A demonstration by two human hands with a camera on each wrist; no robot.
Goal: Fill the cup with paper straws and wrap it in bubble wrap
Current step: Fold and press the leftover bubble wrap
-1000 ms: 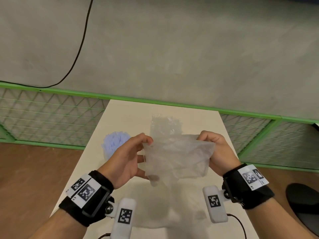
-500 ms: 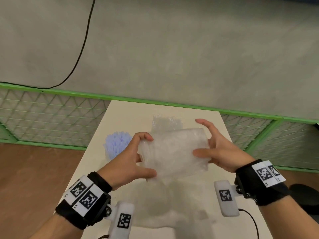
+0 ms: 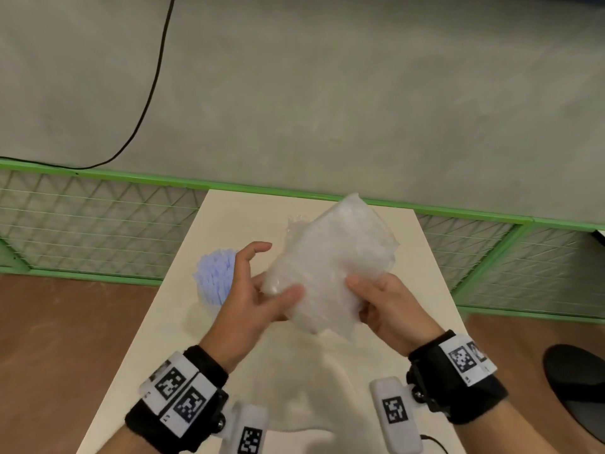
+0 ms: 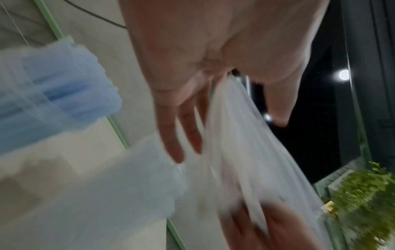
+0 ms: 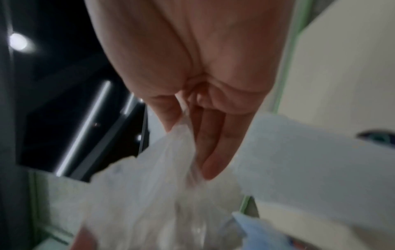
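A folded sheet of bubble wrap [image 3: 330, 267] is held above the white table [image 3: 229, 211], tilted with one end up and to the far right. My left hand [image 3: 271, 290] pinches its lower left part, thumb on top and index finger lifted free. My right hand [image 3: 363, 299] pinches its lower right edge. The left wrist view shows the bubble wrap [image 4: 245, 160] between thumb and straight fingers of the left hand [image 4: 213, 118]. In the right wrist view, my right hand [image 5: 192, 135] pinches the bubble wrap [image 5: 149, 186]. A clear cup of blue straws [image 3: 214, 276] stands left of my left hand.
More bubble wrap lies on the table, one sheet near the front [image 3: 304, 388] and a piece at the back [image 3: 294, 224]. A green mesh fence [image 3: 98, 224] runs behind the table. A black cable [image 3: 154, 77] crosses the grey floor. A black object [image 3: 576, 381] sits at right.
The wrap has turned from level to tilted, its far end raised to the right. My right hand dropped to its lower edge and pinched it. My left index finger lifted off.
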